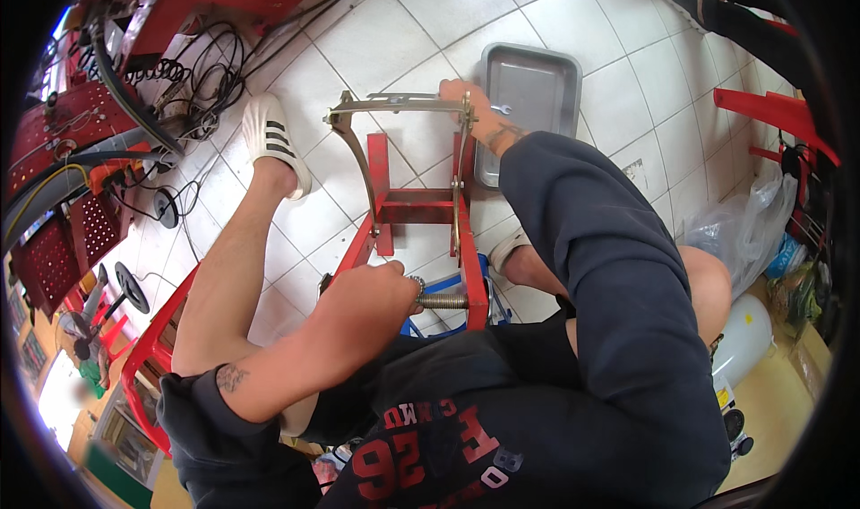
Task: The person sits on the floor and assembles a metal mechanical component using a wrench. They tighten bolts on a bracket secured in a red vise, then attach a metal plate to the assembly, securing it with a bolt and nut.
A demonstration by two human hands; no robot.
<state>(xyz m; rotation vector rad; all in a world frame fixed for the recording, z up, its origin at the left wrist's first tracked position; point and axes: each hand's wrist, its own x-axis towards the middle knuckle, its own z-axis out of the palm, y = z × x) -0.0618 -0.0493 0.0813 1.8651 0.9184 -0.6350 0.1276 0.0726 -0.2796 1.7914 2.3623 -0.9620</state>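
A red metal frame point(417, 213) stands on the floor between my legs, with a bronze-coloured metal bracket point(394, 106) rising from it. My left hand point(372, 298) is closed in a fist at the frame's near end. A threaded rod point(443, 301) runs from that fist to the frame's right post. What else lies inside the fist is hidden. At the far right corner of the bracket, my right hand point(470, 106) is curled closed against it, fingertips partly hidden. Just right of this hand, a small open-end wrench point(502, 110) shows over a grey tray.
The grey tray point(546, 50) lies on the tiled floor at the far right. Tangled black cables point(215, 70) and red perforated metal panels point(63, 142) occupy the left. A clear plastic bag point(743, 227) is at the right. Another person's legs point(735, 25) show at the upper right.
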